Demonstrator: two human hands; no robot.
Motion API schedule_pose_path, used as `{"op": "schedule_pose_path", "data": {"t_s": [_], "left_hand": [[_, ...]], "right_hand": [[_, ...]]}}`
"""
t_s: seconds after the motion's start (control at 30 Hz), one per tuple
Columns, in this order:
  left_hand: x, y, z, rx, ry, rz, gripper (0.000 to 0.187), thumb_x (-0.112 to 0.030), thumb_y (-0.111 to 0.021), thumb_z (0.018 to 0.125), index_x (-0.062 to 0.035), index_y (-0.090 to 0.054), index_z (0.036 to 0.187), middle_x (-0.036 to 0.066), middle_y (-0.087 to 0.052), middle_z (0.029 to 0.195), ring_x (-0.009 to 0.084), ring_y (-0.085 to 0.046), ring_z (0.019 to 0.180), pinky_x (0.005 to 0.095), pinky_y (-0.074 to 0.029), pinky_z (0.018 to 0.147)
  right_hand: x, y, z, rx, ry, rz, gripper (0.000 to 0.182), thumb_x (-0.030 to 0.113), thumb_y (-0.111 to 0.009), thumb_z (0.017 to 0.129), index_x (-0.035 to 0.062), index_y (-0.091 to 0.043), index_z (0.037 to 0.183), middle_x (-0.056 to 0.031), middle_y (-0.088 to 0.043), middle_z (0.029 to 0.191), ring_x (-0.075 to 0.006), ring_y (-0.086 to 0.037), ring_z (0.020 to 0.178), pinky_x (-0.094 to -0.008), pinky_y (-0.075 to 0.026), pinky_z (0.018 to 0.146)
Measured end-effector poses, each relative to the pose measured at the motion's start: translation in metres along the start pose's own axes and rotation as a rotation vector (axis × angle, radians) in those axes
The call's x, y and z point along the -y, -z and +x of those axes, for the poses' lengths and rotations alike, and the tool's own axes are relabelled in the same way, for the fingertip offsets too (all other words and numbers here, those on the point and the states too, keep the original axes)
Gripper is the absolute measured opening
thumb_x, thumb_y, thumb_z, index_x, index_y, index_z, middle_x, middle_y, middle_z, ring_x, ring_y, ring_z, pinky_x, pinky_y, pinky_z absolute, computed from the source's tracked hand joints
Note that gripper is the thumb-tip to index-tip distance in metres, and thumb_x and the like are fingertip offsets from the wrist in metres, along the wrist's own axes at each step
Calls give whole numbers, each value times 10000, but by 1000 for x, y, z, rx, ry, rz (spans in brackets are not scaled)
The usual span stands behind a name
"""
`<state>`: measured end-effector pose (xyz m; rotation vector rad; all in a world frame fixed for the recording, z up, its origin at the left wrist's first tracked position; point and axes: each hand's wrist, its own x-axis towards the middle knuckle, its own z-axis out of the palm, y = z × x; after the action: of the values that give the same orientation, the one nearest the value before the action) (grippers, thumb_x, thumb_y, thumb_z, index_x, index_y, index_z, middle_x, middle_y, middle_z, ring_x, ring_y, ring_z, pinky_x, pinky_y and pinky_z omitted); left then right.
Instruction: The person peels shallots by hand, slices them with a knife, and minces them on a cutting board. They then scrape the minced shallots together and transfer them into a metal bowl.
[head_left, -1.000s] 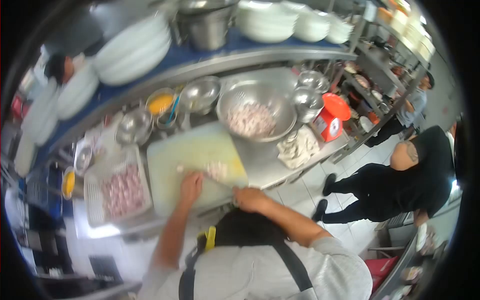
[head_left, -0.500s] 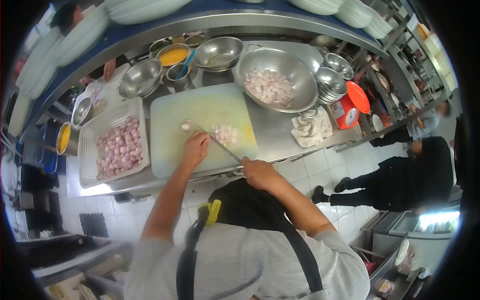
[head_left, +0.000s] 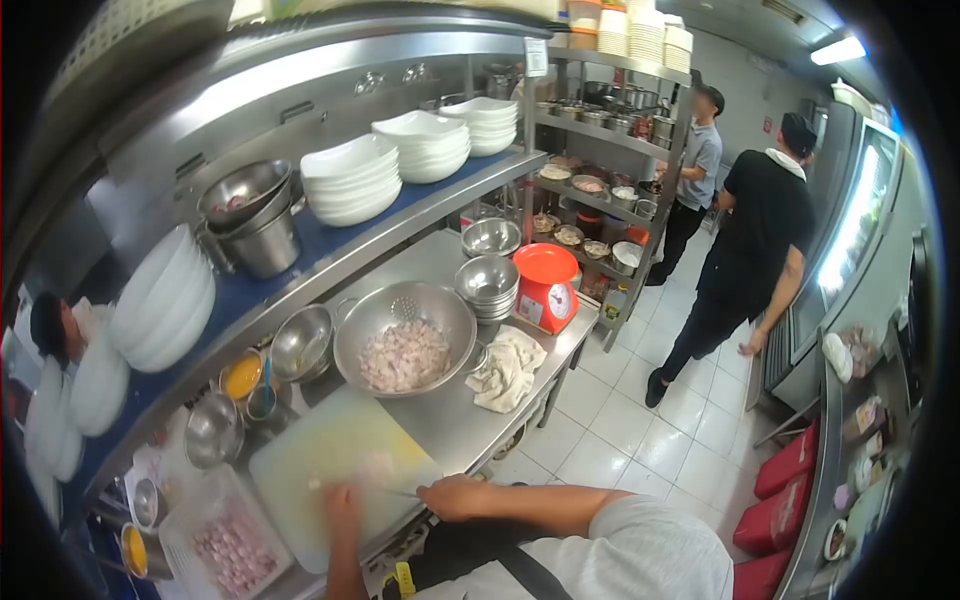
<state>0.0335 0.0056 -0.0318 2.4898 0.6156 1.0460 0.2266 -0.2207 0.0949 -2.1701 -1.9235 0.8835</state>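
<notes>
The person's right hand (head_left: 455,497) is at the near right edge of a pale yellow-white rectangular cutting board (head_left: 335,430). Its grip is closed around the handle end of a thin grey metal knife (head_left: 402,492). The blade extends left from the fist, over the board.

The person's left hand (head_left: 342,505) is positioned over the near part of the board, left of the blade. Motion blur covers its fingertips; whether this grip is narrow, wide or holding a piece cannot be told. A small group of pale pink chopped pieces (head_left: 375,468) lies on the board, just beyond the blade.

The board lies on a stainless steel desk (head_left: 452,428). Left of the board, a white perforated plastic basket (head_left: 203,505) contains whole pinkish-purple bulbs (head_left: 238,553). Beyond the board, a large round stainless steel colander (head_left: 442,312) contains a heap of pale pink cut pieces (head_left: 405,357).

Right of the colander, a crumpled off-white cloth (head_left: 507,370) lies near the desk edge. Behind the cloth stands a red weighing scale (head_left: 545,292) with a round white dial; a stack of small steel bowls (head_left: 487,287) is just beside it.
</notes>
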Motion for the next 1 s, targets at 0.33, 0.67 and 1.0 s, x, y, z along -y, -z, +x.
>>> {"op": "schedule_pose_path", "data": {"t_s": [0.33,0.67,1.0], "left_hand": [[-4,6,-6,141,53,9,147,-146,-577,975,-20,-649,949,229,-629,899,440,-596,854,539,-478,797],[1,7,-5,105,-1,-20,165,-168,-591,966,-16,-637,922,213,-630,880,442,-593,841,536,-470,765],[-3,13,-7,121,28,-11,172,-154,-552,974,-9,-632,931,228,-632,920,451,-593,874,553,-469,802]], "right_hand": [[-11,-11,8,45,37,3,320,161,-583,956,-6,-558,1227,-242,-722,1016,-446,-710,986,-556,-558,805],[-8,-4,7,36,33,8,331,188,-598,961,7,-549,1235,-233,-723,1017,-433,-712,994,-541,-556,822],[0,6,-2,14,39,39,318,202,-607,960,5,-560,1205,-233,-725,1017,-443,-705,999,-556,-547,807]]}}
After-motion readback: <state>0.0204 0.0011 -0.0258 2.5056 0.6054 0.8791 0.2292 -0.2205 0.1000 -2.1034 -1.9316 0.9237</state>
